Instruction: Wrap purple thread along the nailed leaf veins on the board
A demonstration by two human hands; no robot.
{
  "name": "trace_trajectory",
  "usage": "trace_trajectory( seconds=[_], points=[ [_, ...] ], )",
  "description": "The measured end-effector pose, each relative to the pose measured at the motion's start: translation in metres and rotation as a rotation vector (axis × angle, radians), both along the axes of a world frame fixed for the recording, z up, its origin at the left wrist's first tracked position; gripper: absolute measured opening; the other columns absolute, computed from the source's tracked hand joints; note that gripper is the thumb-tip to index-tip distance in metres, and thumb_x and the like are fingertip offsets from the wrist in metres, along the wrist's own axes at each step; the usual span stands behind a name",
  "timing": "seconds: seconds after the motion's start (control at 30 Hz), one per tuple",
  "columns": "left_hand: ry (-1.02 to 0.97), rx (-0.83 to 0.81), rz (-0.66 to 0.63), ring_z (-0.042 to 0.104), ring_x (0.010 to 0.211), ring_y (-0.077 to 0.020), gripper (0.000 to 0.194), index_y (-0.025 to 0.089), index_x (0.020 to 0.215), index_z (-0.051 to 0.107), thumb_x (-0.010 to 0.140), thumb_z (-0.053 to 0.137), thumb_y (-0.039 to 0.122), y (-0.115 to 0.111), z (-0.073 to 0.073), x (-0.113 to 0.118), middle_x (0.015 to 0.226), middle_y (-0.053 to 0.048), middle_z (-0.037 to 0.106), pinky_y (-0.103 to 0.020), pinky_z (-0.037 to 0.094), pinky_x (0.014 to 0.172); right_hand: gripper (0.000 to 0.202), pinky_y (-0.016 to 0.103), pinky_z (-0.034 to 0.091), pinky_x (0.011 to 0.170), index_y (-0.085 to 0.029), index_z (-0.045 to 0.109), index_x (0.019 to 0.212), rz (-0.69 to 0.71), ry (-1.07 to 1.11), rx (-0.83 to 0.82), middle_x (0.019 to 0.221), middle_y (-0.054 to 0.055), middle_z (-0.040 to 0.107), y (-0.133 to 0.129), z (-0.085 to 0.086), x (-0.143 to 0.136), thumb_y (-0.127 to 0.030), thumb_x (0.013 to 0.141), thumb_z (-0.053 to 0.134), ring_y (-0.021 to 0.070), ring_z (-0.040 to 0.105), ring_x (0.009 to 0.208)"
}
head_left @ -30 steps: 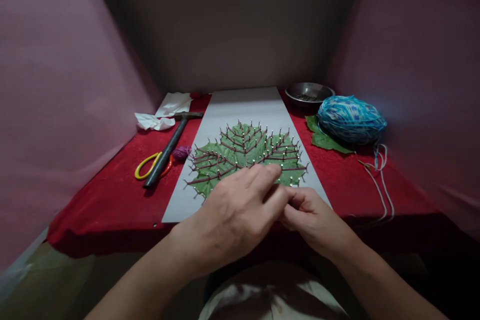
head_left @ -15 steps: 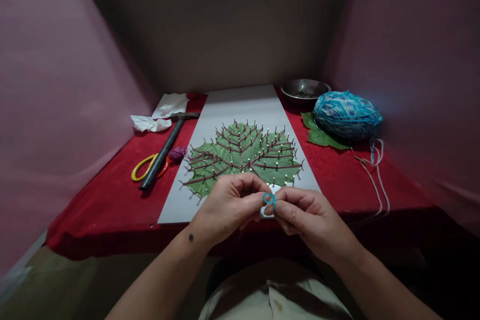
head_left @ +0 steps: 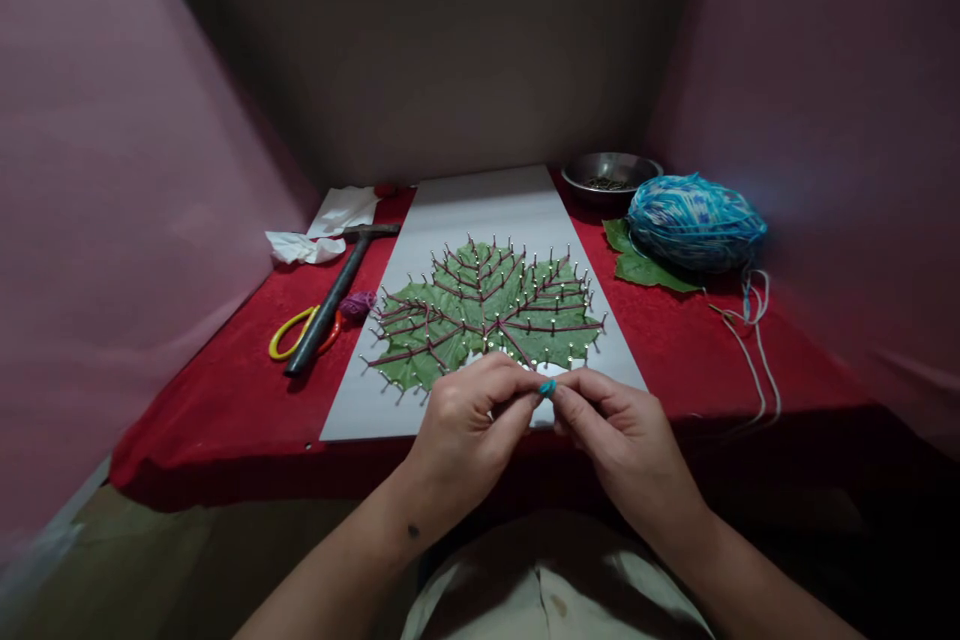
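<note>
Between my fingertips is a small bunched bit of turquoise yarn (head_left: 548, 388). My left hand (head_left: 476, 420) pinches it from the left, and my right hand (head_left: 619, 425) pinches it from the right; the fingertips nearly meet. Both hands are held over the near edge of a white board (head_left: 487, 203). On the board lies a green leaf (head_left: 450, 295), ringed by several upright nails, with dark purple yarn (head_left: 551, 326) strung between nails along its veins. The leaf's lower part is hidden behind my hands.
At left on the red cloth (head_left: 225, 400) lie a hammer (head_left: 328, 305), yellow and red-handled scissors (head_left: 283, 335), purple yarn (head_left: 358, 305) and white tissue (head_left: 304, 248). At right are a blue yarn skein (head_left: 697, 222), a second leaf (head_left: 649, 272), a metal bowl of nails (head_left: 611, 178) and loose pale yarn (head_left: 761, 355).
The open turquoise loop between my fingers is now drawn into a small bunch. My left hand has tilted up, and both hands have come closer together at the fingertips.
</note>
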State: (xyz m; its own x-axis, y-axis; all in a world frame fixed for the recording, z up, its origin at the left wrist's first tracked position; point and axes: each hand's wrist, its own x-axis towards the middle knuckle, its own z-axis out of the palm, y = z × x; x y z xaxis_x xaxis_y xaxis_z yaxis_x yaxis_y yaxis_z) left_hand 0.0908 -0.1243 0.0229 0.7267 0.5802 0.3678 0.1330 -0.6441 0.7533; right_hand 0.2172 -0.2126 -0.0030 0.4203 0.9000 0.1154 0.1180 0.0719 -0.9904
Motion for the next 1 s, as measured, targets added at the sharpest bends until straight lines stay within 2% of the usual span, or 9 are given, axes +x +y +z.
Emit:
trace_trajectory(
  seconds=[0.1,0.2,0.47,0.6,0.67,0.77,0.87,1.0],
  points=[
    [-0.048,0.11,-0.038,0.06,0.071,-0.0105,0.023,0.015,0.096,0.071,0.087,0.05,0.007,-0.002,-0.004,0.0,0.08,-0.004,0.065,-0.021,0.048,0.062,0.026,0.022,0.028,0.046,-0.017,0.063,0.072,-0.014,0.144,-0.016,0.059,-0.002,0.051,-0.002,-0.002,0.0,-0.039,0.085,0.059,0.0081,0.038,0.052],
    [-0.045,0.118,-0.039,0.06,0.07,-0.0108,0.024,0.016,0.1,0.069,0.087,0.051,0.008,-0.004,-0.003,0.001,0.08,-0.004,0.065,-0.022,0.049,0.062,0.023,0.021,0.027,0.045,-0.017,0.066,0.077,-0.033,0.269,-0.006,0.059,-0.003,0.052,-0.002,-0.004,-0.001,-0.04,0.081,0.065,0.0071,0.038,0.051],
    [-0.008,-0.315,-0.036,0.058,0.052,-0.0071,0.017,0.016,0.096,0.068,0.083,0.058,0.013,-0.008,0.005,0.007,0.073,-0.001,0.065,-0.018,0.048,0.047,0.026,0.019,0.025,0.042,-0.015,0.066,0.072,-0.053,0.484,0.026,0.054,-0.004,0.05,0.001,-0.008,-0.003,-0.04,0.073,0.074,0.0046,0.036,0.046],
    [-0.014,-0.48,-0.037,0.057,0.051,-0.0079,0.023,0.016,0.105,0.062,0.083,0.058,0.018,-0.006,0.003,0.007,0.069,0.002,0.06,-0.018,0.047,0.045,0.026,0.019,0.025,0.041,-0.015,0.067,0.073,-0.08,0.523,0.033,0.052,-0.004,0.049,0.002,-0.006,-0.005,-0.039,0.071,0.075,0.0044,0.034,0.044],
    [-0.025,-0.419,0.019,0.057,0.054,-0.0081,0.023,0.016,0.105,0.058,0.082,0.061,0.02,-0.005,0.001,0.006,0.072,0.002,0.059,-0.018,0.046,0.045,0.024,0.019,0.025,0.042,-0.016,0.067,0.075,-0.098,0.532,0.051,0.051,-0.005,0.047,0.002,-0.006,-0.006,-0.039,0.072,0.075,0.0047,0.034,0.045],
    [-0.069,-0.14,0.098,0.053,0.062,-0.007,0.013,0.017,0.092,0.056,0.082,0.064,0.02,-0.007,-0.001,0.004,0.081,0.0,0.055,-0.019,0.045,0.051,0.024,0.019,0.024,0.042,-0.017,0.067,0.079,-0.123,0.563,0.064,0.052,-0.006,0.046,0.004,-0.008,-0.006,-0.039,0.072,0.076,0.0048,0.033,0.045],
    [-0.112,0.141,0.072,0.052,0.07,-0.0073,0.006,0.017,0.09,0.059,0.087,0.059,0.012,-0.013,-0.003,0.002,0.085,-0.001,0.053,-0.019,0.046,0.061,0.026,0.019,0.025,0.043,-0.017,0.067,0.08,-0.125,0.579,0.049,0.056,-0.005,0.049,0.006,-0.011,-0.008,-0.039,0.072,0.076,0.0049,0.035,0.048],
    [-0.117,0.28,0.05,0.054,0.081,-0.0103,0.014,0.015,0.098,0.058,0.09,0.051,0.007,-0.016,-0.008,0.002,0.086,-0.003,0.058,-0.022,0.047,0.071,0.026,0.018,0.026,0.044,-0.017,0.067,0.08,-0.089,0.584,0.036,0.057,-0.005,0.049,0.007,-0.013,-0.013,-0.04,0.073,0.076,0.0041,0.034,0.048]
  ],
)
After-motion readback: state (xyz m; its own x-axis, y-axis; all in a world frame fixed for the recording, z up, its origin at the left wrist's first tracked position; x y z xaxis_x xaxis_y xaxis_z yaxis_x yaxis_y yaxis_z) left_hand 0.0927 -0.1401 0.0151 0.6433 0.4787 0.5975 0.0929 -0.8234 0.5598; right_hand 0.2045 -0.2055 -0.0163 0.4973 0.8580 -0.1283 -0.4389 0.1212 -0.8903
